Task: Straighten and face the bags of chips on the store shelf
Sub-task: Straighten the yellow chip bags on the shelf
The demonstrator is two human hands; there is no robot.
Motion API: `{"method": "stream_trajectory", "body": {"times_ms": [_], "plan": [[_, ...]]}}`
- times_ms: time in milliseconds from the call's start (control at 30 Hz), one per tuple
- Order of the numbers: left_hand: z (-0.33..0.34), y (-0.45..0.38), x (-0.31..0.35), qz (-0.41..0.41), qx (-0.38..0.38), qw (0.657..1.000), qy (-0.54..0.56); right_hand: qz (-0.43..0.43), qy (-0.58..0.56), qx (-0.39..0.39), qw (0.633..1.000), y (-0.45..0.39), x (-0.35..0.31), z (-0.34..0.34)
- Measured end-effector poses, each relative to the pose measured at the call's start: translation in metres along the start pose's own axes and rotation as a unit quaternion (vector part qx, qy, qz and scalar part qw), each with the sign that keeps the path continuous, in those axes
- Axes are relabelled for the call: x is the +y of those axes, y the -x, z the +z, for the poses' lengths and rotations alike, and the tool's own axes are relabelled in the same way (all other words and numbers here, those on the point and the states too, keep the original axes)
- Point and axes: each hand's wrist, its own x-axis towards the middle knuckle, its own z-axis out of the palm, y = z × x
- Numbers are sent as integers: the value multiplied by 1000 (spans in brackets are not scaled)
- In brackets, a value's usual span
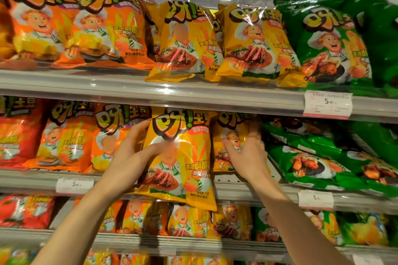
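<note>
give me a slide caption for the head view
Left hand holds a yellow bag at the middle shelf while the right hand presses the bag behind it.

Left hand on yellow bag

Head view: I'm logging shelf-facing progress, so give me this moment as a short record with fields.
setting: store shelves stocked with chip bags
left hand: left hand grips the left edge of the yellow bag, thumb on its front
right hand: right hand, fingers spread, touches the second yellow bag behind it
yellow bag position: front facing out, bottom hanging past the middle shelf edge
neighbours: orange bags upright to the left; green bags lying flat to the right
price tag: price tag under the orange bags
</note>
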Motion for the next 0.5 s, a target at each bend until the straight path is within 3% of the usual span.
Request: {"method": "stream_trajectory", "body": {"times_ms": [133, 333, 500], "plan": [[1, 0, -1, 2, -8, 1000, 3, 12, 50, -29, 998, -8, 2, 12], [2, 0, -4, 3, -1, 1000, 0, 83, -1, -120, 989, -16, 21, 2], [2, 1, -5, 3, -2, 1000, -2, 59, -25, -44, 997, -24, 12, 8]]}}
